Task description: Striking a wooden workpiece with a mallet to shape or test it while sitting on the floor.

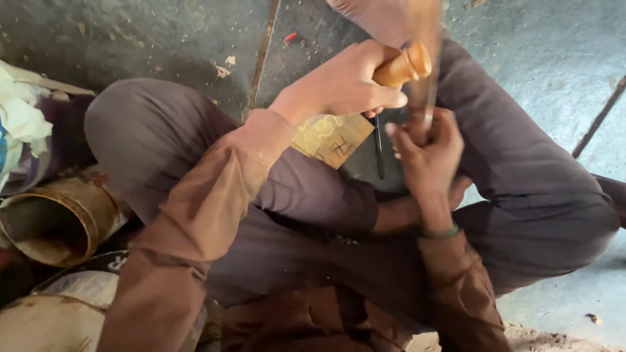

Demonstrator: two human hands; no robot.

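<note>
I sit cross-legged on a grey floor. My left hand (349, 85) is closed around a rounded wooden tool handle (404, 65), held over my lap. My right hand (427, 153), a green band on its wrist, grips a long, upright, brownish thing (424, 98) that is too motion-blurred to identify. Under both hands lies a flat piece of wood (332, 138) with yellow scribbles and dark pencil marks, resting by my knee. A thin black rod (379, 148) hangs down between my hands; what it is attached to is hidden.
At the left lie a rusty metal tin (62, 218) on its side, a heap of white cloth (23, 120) and a pale sack (72, 290). A thin metal rod (262, 55) lies on the floor beyond my knee, another (596, 120) at the right.
</note>
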